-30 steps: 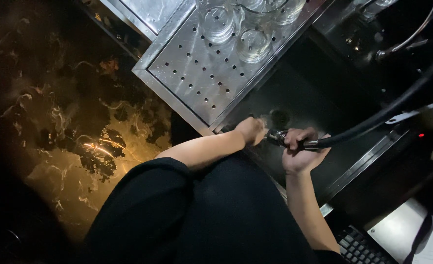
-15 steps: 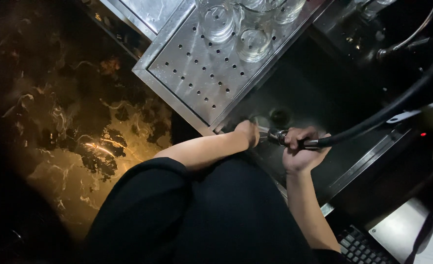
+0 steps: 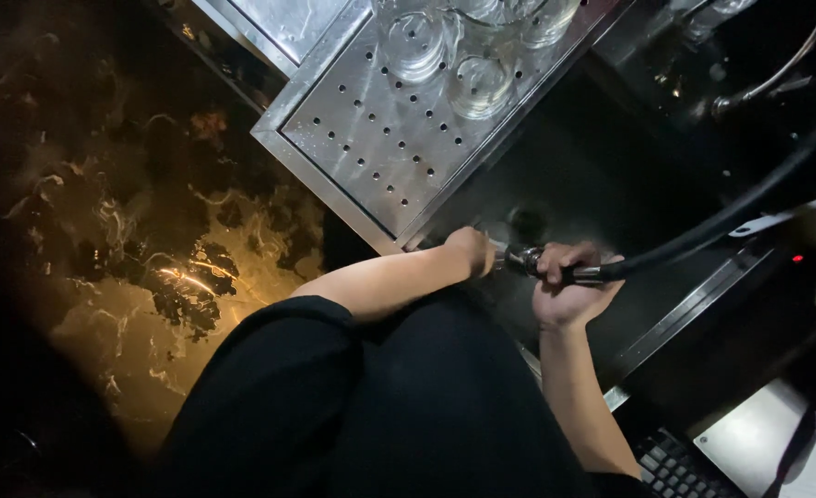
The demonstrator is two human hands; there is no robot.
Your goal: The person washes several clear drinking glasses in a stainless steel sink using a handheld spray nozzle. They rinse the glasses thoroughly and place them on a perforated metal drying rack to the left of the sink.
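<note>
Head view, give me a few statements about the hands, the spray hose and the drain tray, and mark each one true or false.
1. The right hand grips the black spray hose. True.
2. The perforated metal drain tray holds no glasses. False: several clear glasses stand at its far end.
3. The left hand rests on the tray. False: it is down in the dark sink, by the hose's nozzle.
4. A keyboard shows at the lower right. True.

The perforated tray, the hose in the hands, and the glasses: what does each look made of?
Perforated tray: looks like brushed stainless steel, grey sheen, punched holes, folded rim. Hose, gripped by the right hand: matte black, probably rubber, bending smoothly, with a shiny metal end that the left hand is at. Glasses: clear glass, see-through with bright rims.
</note>
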